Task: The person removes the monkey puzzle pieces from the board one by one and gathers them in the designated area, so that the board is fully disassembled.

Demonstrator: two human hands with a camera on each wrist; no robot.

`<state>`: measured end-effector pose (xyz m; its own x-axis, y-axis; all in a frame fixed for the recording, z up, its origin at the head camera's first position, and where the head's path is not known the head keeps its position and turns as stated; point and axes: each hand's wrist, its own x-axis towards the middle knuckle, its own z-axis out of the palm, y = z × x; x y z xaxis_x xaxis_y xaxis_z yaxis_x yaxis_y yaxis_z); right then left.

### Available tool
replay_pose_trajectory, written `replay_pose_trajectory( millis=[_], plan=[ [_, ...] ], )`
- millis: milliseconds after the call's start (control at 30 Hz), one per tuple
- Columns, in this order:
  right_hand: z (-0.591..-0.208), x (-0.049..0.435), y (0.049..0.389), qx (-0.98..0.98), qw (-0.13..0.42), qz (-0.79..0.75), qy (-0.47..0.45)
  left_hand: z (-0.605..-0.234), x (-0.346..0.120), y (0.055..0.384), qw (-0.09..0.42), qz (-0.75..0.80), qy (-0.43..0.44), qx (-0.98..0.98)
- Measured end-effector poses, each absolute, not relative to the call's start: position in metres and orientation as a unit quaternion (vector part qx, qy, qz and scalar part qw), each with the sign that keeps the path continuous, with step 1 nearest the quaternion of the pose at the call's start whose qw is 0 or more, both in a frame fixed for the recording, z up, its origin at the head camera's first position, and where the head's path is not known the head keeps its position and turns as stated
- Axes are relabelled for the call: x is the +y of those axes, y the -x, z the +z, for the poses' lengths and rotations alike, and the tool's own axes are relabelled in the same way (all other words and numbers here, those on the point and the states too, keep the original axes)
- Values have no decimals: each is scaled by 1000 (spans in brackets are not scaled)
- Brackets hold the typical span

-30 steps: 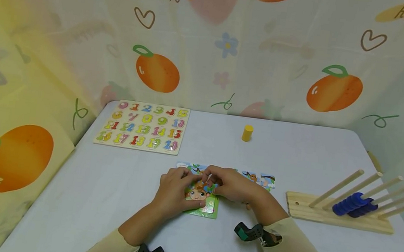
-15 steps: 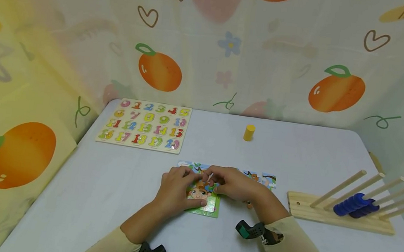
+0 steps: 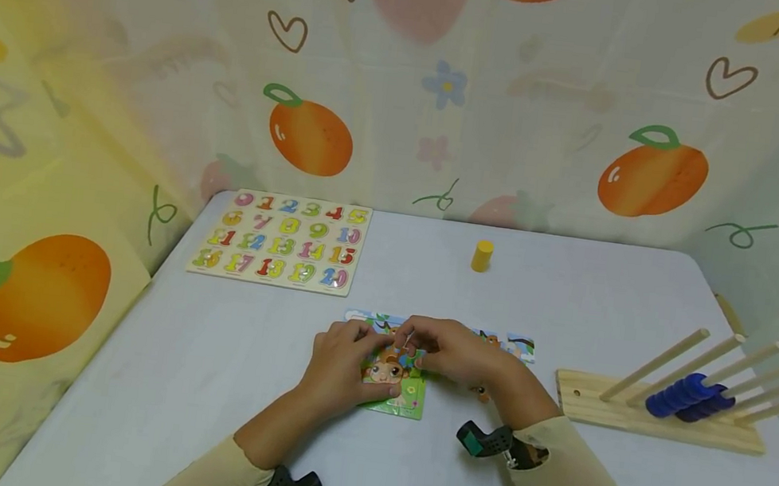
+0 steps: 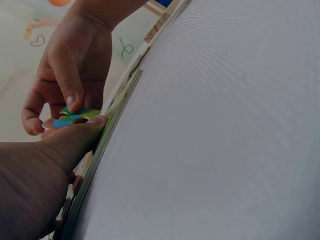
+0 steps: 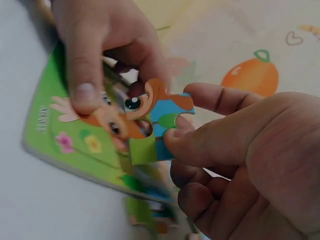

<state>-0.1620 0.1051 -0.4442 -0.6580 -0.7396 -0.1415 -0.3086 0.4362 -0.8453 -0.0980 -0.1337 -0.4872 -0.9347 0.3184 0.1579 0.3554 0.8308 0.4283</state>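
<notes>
A jigsaw puzzle board (image 3: 407, 402) with a green border and a cartoon monkey picture lies on the table before me. My left hand (image 3: 338, 367) rests over its left part; in the right wrist view the thumb (image 5: 86, 95) presses on the picture. Over the board, my right hand (image 3: 452, 353) pinches a jigsaw piece (image 5: 159, 119) between thumb and finger. Blue, green and brown, with part of a face and an eye, the piece is tilted above the picture. Whether it touches the board cannot be told. The left wrist view shows the same piece (image 4: 75, 116) edge-on near my left thumb.
Loose jigsaw pieces (image 3: 520, 348) lie right of the board, partly behind the right hand. A number board (image 3: 279, 240) is at the back left, a yellow cylinder (image 3: 482, 256) at the back. A wooden peg stand (image 3: 658, 414) with blue rings stands at right.
The whole head view has shifted slightly. Both hands stay over the board, and the right hand has moved only very slightly with the jigsaw piece.
</notes>
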Motion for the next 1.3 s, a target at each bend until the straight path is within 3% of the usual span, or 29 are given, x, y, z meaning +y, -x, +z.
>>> replay_pose_trajectory(
  millis=[600, 1300],
  plan=[
    [-437, 132, 157, 788, 265, -476, 287, -491, -135, 98, 50, -235, 180, -954],
    [-439, 206, 138, 824, 191, -485, 221, -492, -134, 97, 45, -241, 173, -954]
  ],
)
